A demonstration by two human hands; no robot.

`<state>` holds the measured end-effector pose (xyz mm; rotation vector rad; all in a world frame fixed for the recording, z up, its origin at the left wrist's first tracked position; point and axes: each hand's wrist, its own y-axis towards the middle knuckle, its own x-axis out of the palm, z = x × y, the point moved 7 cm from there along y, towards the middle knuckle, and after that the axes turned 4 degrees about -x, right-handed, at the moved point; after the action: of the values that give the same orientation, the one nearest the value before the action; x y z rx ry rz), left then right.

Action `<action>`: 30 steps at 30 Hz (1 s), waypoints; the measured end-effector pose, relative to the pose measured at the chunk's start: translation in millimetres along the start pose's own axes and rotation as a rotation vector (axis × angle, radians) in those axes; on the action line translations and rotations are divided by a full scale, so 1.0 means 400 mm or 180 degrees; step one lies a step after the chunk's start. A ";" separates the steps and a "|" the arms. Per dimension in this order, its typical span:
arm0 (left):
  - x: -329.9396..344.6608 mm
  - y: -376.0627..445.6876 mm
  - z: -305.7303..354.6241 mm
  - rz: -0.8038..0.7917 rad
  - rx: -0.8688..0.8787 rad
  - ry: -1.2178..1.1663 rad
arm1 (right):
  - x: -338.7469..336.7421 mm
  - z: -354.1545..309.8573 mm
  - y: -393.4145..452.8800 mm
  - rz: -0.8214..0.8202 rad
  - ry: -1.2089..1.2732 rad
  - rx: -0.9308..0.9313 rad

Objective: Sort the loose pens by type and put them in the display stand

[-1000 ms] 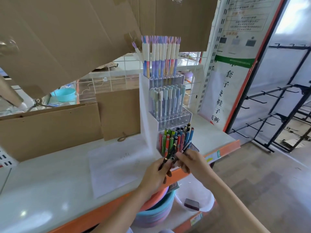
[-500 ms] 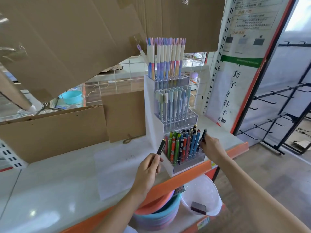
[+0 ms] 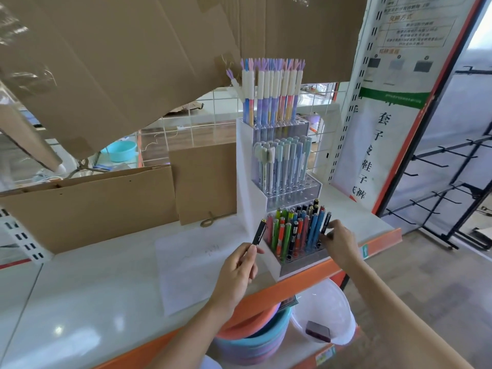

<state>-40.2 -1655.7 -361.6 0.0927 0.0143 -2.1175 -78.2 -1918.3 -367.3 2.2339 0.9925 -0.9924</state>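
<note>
A white three-tier display stand [image 3: 246, 193] sits at the shelf's front edge. Its top tier holds pastel pens [image 3: 271, 94], the middle tier pale blue-capped pens [image 3: 282, 166], the bottom tier several coloured and black pens [image 3: 295, 230]. My left hand [image 3: 237, 272] pinches a black pen [image 3: 258, 232] upright, just left of the bottom tier. My right hand [image 3: 339, 242] grips another black pen [image 3: 325, 222] at the bottom tier's right side, its lower end down among the holes.
A paper sheet [image 3: 191, 265] lies on the white shelf [image 3: 80, 288] left of the stand. Cardboard panels [image 3: 87, 206] lean behind. Stacked basins [image 3: 253, 339] and a white basin [image 3: 327, 310] sit on the lower shelf. A black hook rack [image 3: 452, 187] stands to the right.
One second ago both hands were together in front of the bottom tier. They have since parted: the right carried one black pen to the tier's right side, the left holds one at its left.
</note>
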 end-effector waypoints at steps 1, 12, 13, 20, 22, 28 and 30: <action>-0.005 0.000 0.000 0.0009 -0.0002 0.0010 | -0.011 0.002 -0.021 0.0120 0.0292 0.0126; 0.138 -0.002 0.002 -0.0543 0.0026 0.0632 | 0.015 -0.184 -0.237 -0.0659 0.1482 -0.0386; 0.145 -0.002 0.003 -0.0564 0.0092 0.0869 | 0.012 -0.180 -0.232 -0.0561 0.1391 -0.0365; 0.082 0.027 -0.059 -0.0110 0.0413 0.2567 | -0.040 -0.175 -0.187 0.0052 0.0882 -0.0543; 0.065 0.044 -0.061 0.0148 0.0383 0.2558 | -0.029 -0.186 -0.174 -0.0008 0.0650 -0.0673; 0.085 0.067 -0.047 0.0287 0.0450 0.2861 | -0.016 -0.223 -0.167 0.0209 0.0385 -0.1040; 0.094 0.069 -0.045 0.0322 0.0589 0.2990 | -0.021 -0.234 -0.161 0.0239 0.0382 -0.1093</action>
<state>-35.0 -1701.2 -381.5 1.1549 0.3596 -1.7935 -93.7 -1819.4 -312.8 2.0429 1.0345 -0.6078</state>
